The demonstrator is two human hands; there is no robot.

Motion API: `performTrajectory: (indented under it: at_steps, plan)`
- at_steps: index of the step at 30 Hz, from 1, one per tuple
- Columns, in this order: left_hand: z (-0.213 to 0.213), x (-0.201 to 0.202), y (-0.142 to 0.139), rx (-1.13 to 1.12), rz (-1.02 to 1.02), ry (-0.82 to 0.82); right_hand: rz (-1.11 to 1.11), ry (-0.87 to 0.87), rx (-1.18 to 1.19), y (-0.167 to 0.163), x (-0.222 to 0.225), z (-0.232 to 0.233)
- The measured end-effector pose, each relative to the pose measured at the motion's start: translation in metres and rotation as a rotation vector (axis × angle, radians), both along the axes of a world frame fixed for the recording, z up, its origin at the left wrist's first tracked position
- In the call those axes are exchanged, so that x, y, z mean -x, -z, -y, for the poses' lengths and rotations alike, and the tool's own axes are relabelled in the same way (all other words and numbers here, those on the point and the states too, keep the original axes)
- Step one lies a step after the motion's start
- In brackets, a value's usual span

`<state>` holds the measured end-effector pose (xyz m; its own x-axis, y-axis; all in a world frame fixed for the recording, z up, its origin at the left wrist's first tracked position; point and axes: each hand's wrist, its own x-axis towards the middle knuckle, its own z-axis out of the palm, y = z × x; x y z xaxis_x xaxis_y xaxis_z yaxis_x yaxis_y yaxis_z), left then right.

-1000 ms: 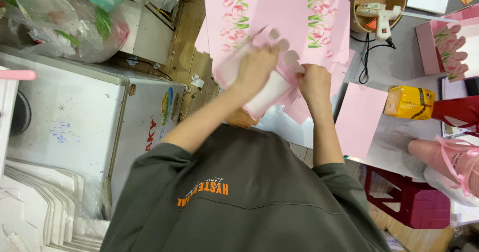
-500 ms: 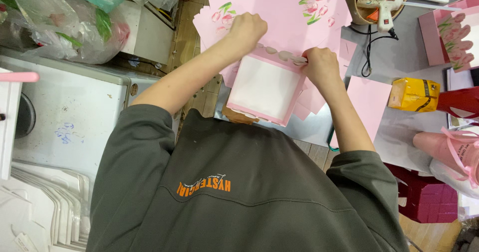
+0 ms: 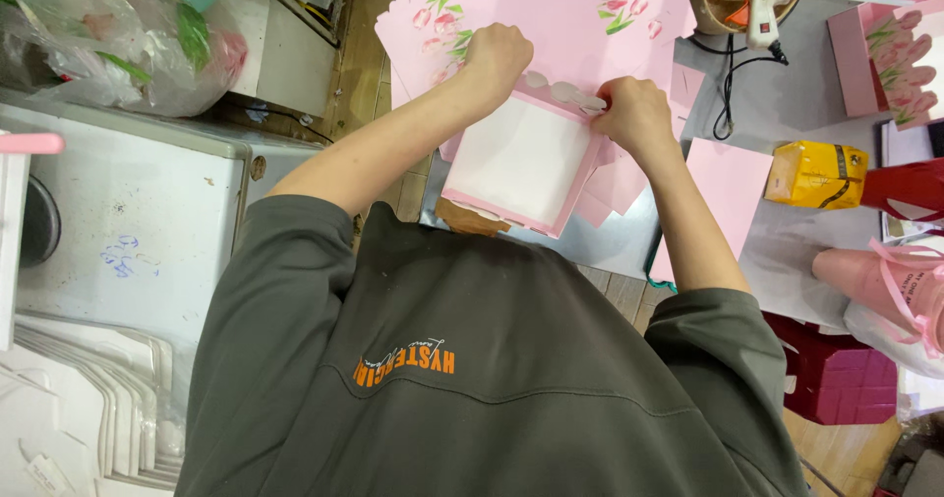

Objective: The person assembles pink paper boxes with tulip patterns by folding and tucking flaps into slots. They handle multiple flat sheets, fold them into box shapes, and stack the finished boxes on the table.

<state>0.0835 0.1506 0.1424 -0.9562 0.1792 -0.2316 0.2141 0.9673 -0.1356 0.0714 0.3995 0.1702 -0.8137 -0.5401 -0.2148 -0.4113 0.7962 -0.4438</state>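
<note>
Two hands, both mine, are clamped on the far rim of a pink gift box (image 3: 521, 163) that sits open on the grey table (image 3: 610, 246) just beyond my chest. My left hand (image 3: 497, 57) is balled into a fist at the box's far left corner, fingers curled down over the edge and pinching the pink card there. My right hand (image 3: 637, 114) is closed at the far right corner, fingertips pressed together on the scalloped flap (image 3: 565, 91) that runs along the rim between my two hands. The box shows its white inside toward me, with thin pink walls around it and a brown scrap (image 3: 470, 220) poking out at its near left corner.

Under and beyond the box lies a stack of flat pink card sheets printed with tulips (image 3: 551, 10), spreading toward the far side. To the right of my right forearm a plain pink sheet (image 3: 728, 187) lies flat, and beside that a yellow packet (image 3: 816, 175). Farther off on the right, a glue gun (image 3: 762, 0) rests in a round wooden tub, its black cord (image 3: 728, 79) trailing down the table. Far left, clear plastic bags (image 3: 108, 45) are heaped above a white cabinet top (image 3: 128, 232), and white folded cartons (image 3: 88, 399) are stacked near left.
</note>
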Motion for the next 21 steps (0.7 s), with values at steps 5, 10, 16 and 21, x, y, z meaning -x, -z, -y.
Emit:
performTrajectory:
  at_steps: [5, 10, 16, 21]
  plan:
    - [0.009, -0.005, 0.007, -0.013, -0.081, 0.028, -0.175, 0.020, 0.077, 0.017, -0.004, 0.008]
    - [0.040, -0.015, 0.004, -0.362, -0.247, -0.021, -0.264, 0.007, 0.125, 0.019, 0.000, 0.012]
    - [0.071, -0.032, -0.033, -1.185, 0.161, -0.258, 0.466, 0.294, 0.665, 0.011, 0.015, -0.016]
    - [0.083, -0.062, -0.031, -1.657, 0.235, -0.303, 0.811, 0.377, 1.323, 0.038, -0.006, -0.030]
